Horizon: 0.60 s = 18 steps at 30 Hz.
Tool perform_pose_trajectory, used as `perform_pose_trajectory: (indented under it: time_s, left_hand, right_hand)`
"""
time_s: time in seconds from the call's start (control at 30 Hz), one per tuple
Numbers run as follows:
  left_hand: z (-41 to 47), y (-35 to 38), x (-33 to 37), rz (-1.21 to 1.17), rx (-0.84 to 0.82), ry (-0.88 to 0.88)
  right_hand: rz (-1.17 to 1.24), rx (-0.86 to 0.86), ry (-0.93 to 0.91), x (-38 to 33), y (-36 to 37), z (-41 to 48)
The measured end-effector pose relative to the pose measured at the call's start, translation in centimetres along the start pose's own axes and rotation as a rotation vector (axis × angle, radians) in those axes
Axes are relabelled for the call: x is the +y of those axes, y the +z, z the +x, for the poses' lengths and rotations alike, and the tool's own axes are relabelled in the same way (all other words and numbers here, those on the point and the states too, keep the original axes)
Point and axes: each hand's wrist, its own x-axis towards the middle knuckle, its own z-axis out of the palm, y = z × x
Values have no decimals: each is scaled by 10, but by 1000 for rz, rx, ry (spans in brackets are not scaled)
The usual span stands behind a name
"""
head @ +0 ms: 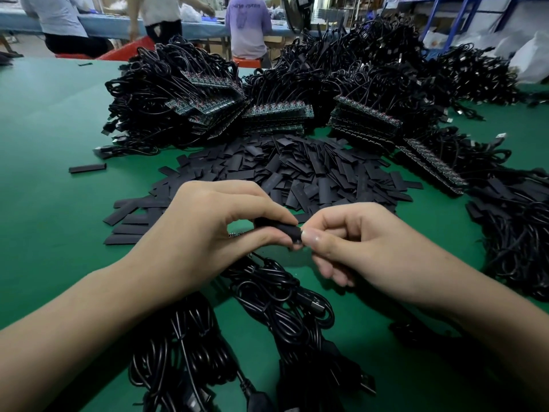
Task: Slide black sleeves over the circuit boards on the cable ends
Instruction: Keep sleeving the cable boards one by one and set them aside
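Sleeve (286, 230) runs sideways, pinched mid-length by left hand (208, 230) and at its end by right hand (362, 242), board (236, 233) sticking out leftward.

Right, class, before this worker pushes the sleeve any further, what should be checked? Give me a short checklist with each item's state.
1. Grip: the left hand holds the black sleeve: ok.
2. Support: the right hand pinches the sleeve's other end: ok.
3. Alignment: circuit board straight inside the sleeve: cannot tell, the fingers hide it.
4. Supply: the pile of spare sleeves lies just beyond the hands: ok.
5. Slack: the cable bundle below the hands is free to follow: cannot tell.
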Motion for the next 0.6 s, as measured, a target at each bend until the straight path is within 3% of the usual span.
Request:
perform_pose_trajectory:
  time_s: [0.6]
  left_hand:
    - [-1, 4, -2, -37, -37, -12]
  right_hand:
    - [98, 24, 64, -2, 2, -5]
